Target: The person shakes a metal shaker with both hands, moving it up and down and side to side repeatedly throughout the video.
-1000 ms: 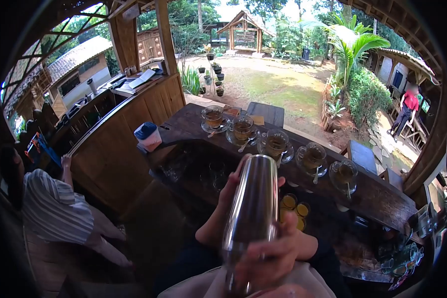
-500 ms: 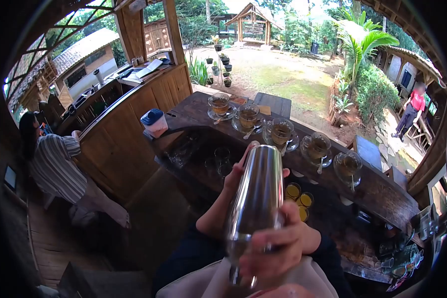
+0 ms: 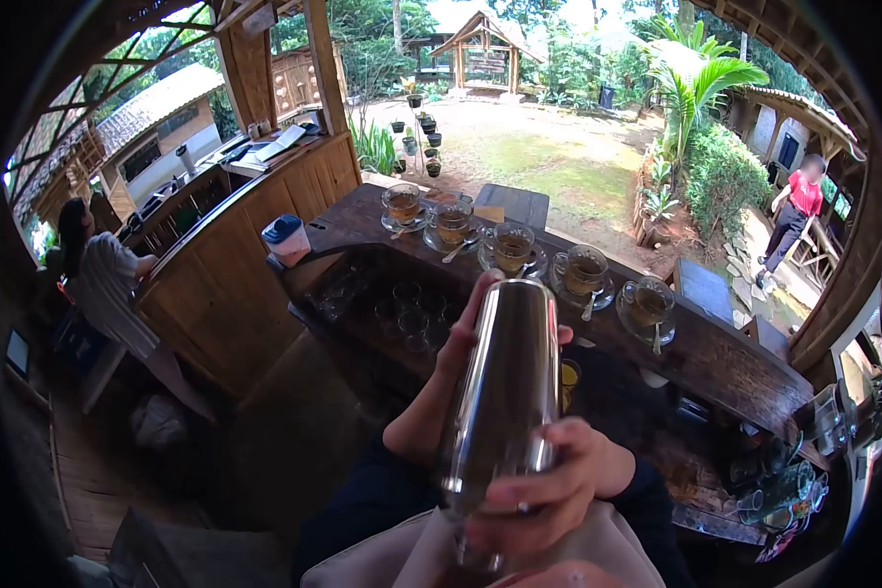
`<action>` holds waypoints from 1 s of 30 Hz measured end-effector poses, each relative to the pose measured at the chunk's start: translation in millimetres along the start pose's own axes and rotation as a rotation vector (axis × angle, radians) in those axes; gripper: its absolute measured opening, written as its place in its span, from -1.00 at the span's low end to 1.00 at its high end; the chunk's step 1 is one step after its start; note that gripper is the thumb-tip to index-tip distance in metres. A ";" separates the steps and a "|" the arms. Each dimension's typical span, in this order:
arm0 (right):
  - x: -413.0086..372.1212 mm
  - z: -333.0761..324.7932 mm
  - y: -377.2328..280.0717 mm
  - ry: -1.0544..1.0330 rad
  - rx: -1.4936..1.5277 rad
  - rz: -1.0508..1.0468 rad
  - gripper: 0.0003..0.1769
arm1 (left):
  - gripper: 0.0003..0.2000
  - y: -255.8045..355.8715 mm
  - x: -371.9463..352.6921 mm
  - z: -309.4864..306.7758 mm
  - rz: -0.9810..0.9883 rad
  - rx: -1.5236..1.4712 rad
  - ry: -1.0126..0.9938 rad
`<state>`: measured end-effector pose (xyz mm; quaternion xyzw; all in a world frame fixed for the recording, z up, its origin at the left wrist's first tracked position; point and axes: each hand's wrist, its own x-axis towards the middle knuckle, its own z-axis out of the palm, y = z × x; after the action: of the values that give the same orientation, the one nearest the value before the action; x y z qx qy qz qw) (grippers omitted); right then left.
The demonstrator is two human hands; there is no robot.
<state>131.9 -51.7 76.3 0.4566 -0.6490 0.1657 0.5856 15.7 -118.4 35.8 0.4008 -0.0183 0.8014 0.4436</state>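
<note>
A shiny metal cocktail shaker is held up in front of my body, tilted, its far end toward the counter. My left hand grips it near the far end, with fingertips showing on the other side. My right hand is wrapped round its near part, a little blurred. Just beyond lie several glass cups of brown drink on glass saucers with spoons. Beside the shaker, partly hidden by it, stands a glass of yellow liquid.
Glasses stand on the lower dark shelf, left of my hands. A blue-lidded tub sits at the counter's left end. More glassware is at right. One person stands at the left counter; another in red is outside.
The view has shifted slightly, and the shaker hides more of the yellow glasses. Both hands keep their hold. The person at left stands more upright, and the person in red has changed stride.
</note>
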 end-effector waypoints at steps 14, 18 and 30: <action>15.1 -123.1 -28.7 -0.255 -0.189 0.092 -0.57 | -0.49 -75.2 45.4 58.1 -0.075 -0.111 -0.123; -8.2 -162.5 -37.3 -0.211 -0.260 0.042 -0.54 | -0.56 -112.1 69.8 45.7 -0.355 -0.070 0.151; 5.6 -282.6 -113.5 -0.295 -0.375 -0.576 -0.68 | -0.53 -250.9 83.0 125.0 -0.148 -0.085 -0.223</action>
<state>393.8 98.0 118.4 0.5244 -0.5903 -0.1951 0.5817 252.4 43.3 93.3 0.4684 -0.0719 0.7154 0.5134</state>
